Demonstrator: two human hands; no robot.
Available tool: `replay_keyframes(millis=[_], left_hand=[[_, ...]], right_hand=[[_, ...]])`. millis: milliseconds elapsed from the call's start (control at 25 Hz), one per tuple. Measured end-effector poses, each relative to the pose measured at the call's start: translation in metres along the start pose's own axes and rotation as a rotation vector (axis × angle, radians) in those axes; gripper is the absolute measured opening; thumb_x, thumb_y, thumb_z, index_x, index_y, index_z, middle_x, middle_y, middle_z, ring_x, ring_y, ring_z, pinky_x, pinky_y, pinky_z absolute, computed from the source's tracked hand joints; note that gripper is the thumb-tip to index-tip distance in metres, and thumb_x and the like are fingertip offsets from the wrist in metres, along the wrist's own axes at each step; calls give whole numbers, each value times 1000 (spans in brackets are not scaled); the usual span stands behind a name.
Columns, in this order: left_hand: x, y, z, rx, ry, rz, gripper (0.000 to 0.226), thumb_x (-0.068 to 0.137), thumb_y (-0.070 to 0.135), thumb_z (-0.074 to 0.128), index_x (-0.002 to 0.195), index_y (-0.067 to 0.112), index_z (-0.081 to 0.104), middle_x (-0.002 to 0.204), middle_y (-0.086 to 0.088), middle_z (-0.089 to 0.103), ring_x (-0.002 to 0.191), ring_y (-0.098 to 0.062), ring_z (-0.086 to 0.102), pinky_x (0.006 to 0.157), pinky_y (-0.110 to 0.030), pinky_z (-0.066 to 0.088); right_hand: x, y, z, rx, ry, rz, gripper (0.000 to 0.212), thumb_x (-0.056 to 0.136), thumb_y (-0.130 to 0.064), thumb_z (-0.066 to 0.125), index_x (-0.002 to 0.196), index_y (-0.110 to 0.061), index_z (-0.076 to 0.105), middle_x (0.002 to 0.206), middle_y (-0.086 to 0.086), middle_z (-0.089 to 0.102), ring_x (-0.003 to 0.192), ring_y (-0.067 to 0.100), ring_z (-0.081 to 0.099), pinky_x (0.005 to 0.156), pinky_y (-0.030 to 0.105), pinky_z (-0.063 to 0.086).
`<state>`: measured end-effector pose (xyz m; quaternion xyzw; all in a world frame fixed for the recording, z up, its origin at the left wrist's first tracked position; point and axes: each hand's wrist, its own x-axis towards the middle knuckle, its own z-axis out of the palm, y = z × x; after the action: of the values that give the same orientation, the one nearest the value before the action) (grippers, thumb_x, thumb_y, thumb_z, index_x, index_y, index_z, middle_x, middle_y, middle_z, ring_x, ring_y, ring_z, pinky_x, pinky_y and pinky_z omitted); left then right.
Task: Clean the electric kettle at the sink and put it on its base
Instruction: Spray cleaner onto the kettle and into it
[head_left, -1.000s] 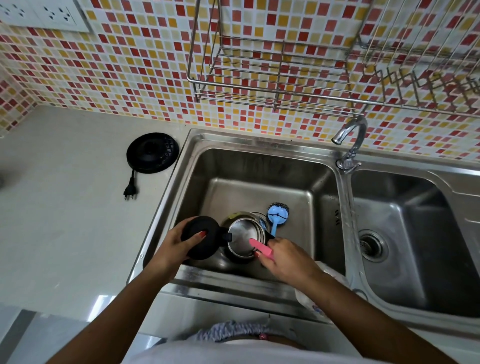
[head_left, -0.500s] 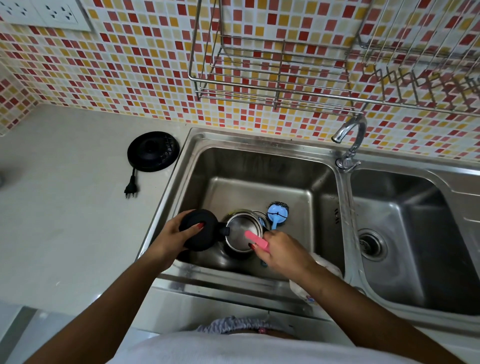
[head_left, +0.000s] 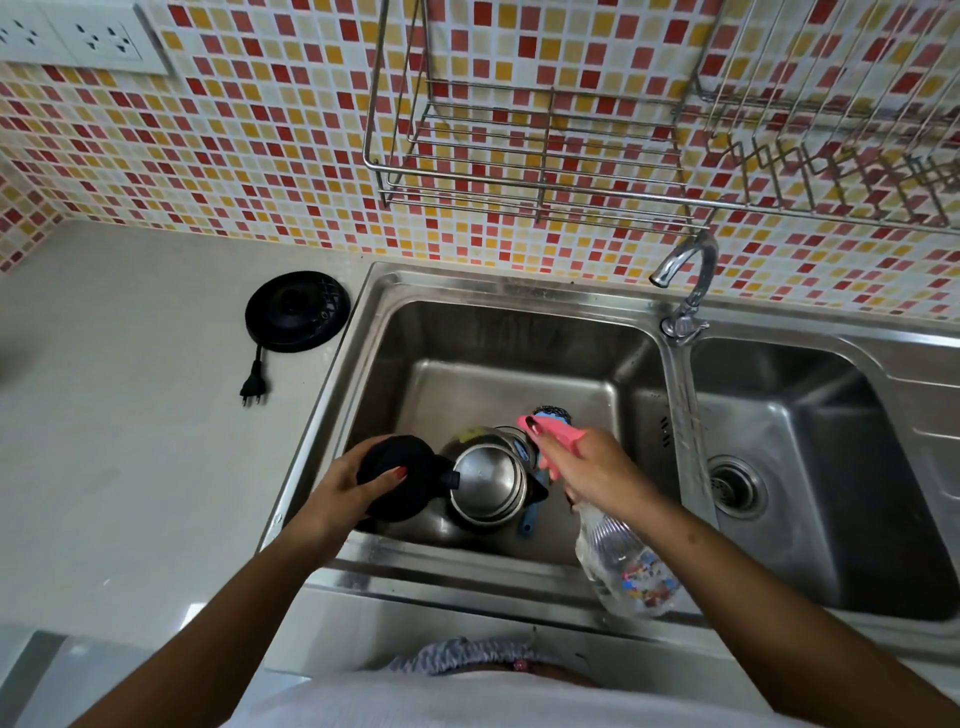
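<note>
A steel electric kettle (head_left: 488, 483) stands in the left sink basin (head_left: 467, 332) with its black lid (head_left: 400, 475) swung open to the left. My left hand (head_left: 353, 488) grips that lid. My right hand (head_left: 592, 473) holds a clear spray bottle (head_left: 623, 566) by its pink trigger head (head_left: 553, 434), nozzle pointing up-left just right of the kettle's mouth. The black round kettle base (head_left: 297, 310) lies on the counter left of the sink, its plug (head_left: 254, 387) loose beside it.
A blue-handled scrubber (head_left: 530, 522) lies in the basin behind and under the kettle. The faucet (head_left: 685, 280) stands between the two basins, above the right basin (head_left: 810, 467) with its drain. A wire rack (head_left: 524, 156) hangs on the tiled wall; sockets (head_left: 67, 36) sit top left.
My right hand has lifted up and to the right with the spray bottle, so the bottle's body now shows. My left hand still holds the lid open.
</note>
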<state>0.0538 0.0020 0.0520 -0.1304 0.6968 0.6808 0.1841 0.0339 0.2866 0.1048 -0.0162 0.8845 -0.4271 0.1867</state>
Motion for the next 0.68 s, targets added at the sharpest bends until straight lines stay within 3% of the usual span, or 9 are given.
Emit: replay_keyframes(millis=[120, 360, 440, 520, 680], left_hand=[[-13, -8, 5, 0, -42, 61, 37, 90, 3, 64, 123, 21, 63, 114, -9, 71, 108, -24, 67, 83, -33, 59], [-26, -18, 7, 48, -61, 102, 39, 90, 4, 63, 126, 20, 61, 117, -2, 71, 111, -17, 66, 95, -36, 55], [-25, -20, 6, 54, -64, 106, 39, 90, 5, 64, 127, 20, 61, 118, -3, 71, 113, -18, 65, 96, -37, 54], [-24, -22, 3, 59, -65, 110, 39, 90, 6, 64, 127, 21, 61, 119, -3, 70, 115, -20, 64, 98, -39, 53], [-24, -23, 4, 65, -73, 113, 40, 90, 6, 64, 127, 22, 61, 120, -3, 70, 116, -21, 64, 98, -40, 53]], right_hand=[[4, -10, -6, 2, -34, 30, 26, 96, -47, 43, 72, -42, 53, 58, -5, 56, 45, 18, 51, 41, 16, 44], [15, -7, -3, -23, -61, 126, 39, 94, -45, 48, 58, -33, 50, 47, -3, 52, 36, 16, 44, 43, 24, 45], [19, -3, 1, -83, -110, 143, 42, 92, -53, 46, 67, -24, 63, 55, 11, 61, 36, 18, 47, 44, 25, 46], [25, 2, 5, -126, -150, 169, 58, 89, -58, 45, 80, -6, 68, 73, 28, 68, 38, 19, 50, 46, 25, 46], [33, 3, 12, -139, -166, 150, 61, 89, -58, 43, 101, -4, 68, 73, 29, 68, 34, 17, 49, 39, 18, 42]])
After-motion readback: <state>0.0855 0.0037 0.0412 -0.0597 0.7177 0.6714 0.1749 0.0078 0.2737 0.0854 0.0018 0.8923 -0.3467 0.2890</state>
